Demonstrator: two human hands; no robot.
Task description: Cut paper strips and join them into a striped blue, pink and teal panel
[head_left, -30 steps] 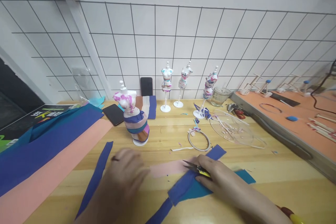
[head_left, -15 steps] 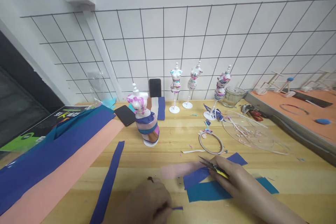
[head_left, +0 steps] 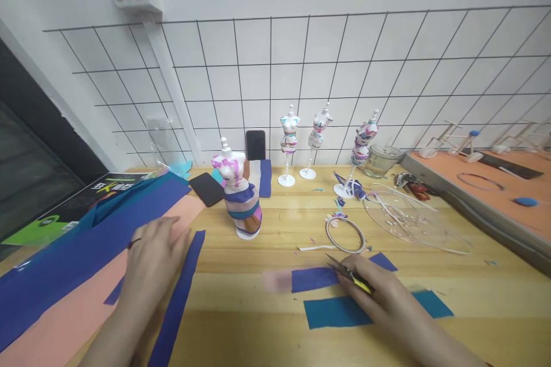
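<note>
My left hand is over the peach cloth at the left, thumb and index finger apart and the other fingers partly hidden. A small blue scrap shows beside its wrist. Just right of that hand lies a long blue strip. In my right hand are thread snips with dark blades and a yellow handle, pointing up and left. That hand rests over a short blue strip and a teal strip. A pale pink strip meets the blue one's left end.
A dress form wrapped in coloured bands stands mid-table. Behind it are several smaller painted forms, phones and a glass jar. A metal ring lies near my right hand. An orange-topped board is at the right.
My left hand has moved from the front middle to the peach cloth at the left, where a blue scrap now shows. The short blue strip has turned slightly under my right hand, which keeps the snips.
</note>
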